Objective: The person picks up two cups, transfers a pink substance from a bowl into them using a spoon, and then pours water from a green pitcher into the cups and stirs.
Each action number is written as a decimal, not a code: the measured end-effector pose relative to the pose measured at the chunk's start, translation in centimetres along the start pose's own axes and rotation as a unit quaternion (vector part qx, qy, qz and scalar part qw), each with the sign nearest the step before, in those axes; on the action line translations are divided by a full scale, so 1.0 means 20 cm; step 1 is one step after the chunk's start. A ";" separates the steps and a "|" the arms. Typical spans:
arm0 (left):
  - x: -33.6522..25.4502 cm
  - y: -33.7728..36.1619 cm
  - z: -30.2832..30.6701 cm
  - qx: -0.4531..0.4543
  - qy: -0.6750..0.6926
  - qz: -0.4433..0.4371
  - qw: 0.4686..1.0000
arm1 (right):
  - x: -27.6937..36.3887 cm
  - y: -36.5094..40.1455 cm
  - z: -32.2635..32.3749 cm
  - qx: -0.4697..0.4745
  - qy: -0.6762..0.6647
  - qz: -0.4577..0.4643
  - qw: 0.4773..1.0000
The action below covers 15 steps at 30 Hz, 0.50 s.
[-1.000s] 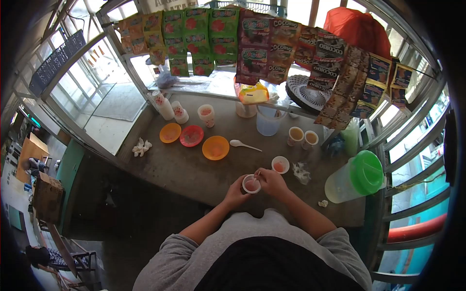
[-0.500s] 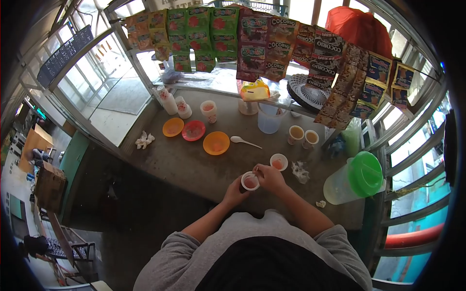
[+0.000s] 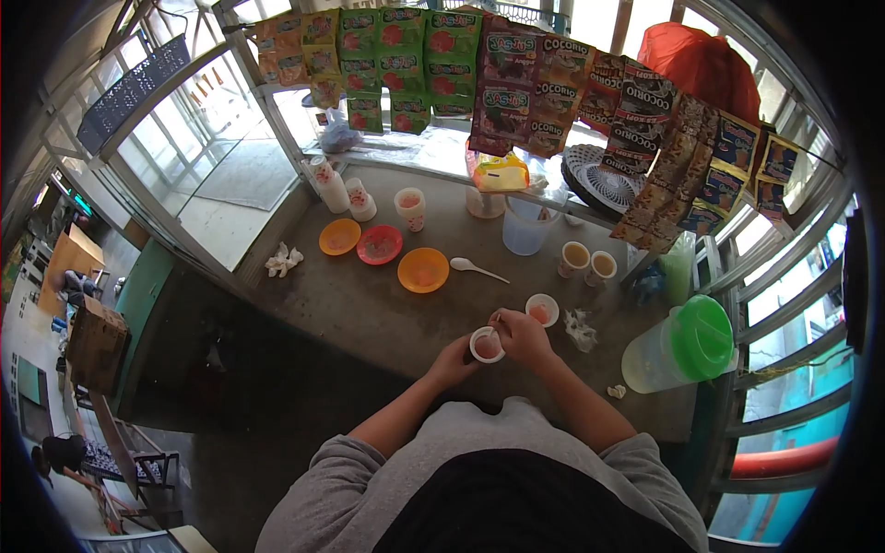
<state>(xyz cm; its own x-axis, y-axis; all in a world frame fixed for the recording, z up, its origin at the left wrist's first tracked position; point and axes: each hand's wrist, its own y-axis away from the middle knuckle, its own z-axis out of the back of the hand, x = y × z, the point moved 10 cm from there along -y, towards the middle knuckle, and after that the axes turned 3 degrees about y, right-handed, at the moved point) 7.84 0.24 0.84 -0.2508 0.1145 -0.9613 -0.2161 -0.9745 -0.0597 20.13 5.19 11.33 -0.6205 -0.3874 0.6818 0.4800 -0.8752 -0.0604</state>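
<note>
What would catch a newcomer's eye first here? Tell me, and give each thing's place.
First, the colorful drink sachets hanging in strips across the top, above the counter. Next, the green-lidded pitcher at the counter's right side, and the red plate between two orange plates left of center. At the near edge, the left hand holds a white cup with pink contents, the right hand at its rim.

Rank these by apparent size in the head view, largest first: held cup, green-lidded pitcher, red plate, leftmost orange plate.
1. Green-lidded pitcher
2. Red plate and leftmost orange plate, too alike to rank
3. Held cup
</note>
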 end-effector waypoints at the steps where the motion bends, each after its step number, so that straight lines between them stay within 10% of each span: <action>1: 0.00 -0.01 0.01 0.002 0.001 -0.003 1.000 | 0.00 0.01 -0.01 0.003 0.010 -0.007 1.000; 15: -0.03 -0.08 0.11 0.102 -0.069 -0.003 0.992 | -0.06 0.06 0.02 -0.093 -0.004 -0.068 0.993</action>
<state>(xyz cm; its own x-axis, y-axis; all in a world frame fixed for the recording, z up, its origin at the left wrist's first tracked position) 6.20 2.07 2.06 -0.3737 0.1587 -0.9139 -0.3999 -0.9166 0.0043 21.65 4.73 10.67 -0.6667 -0.2598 0.6986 0.2691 -0.9580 -0.0995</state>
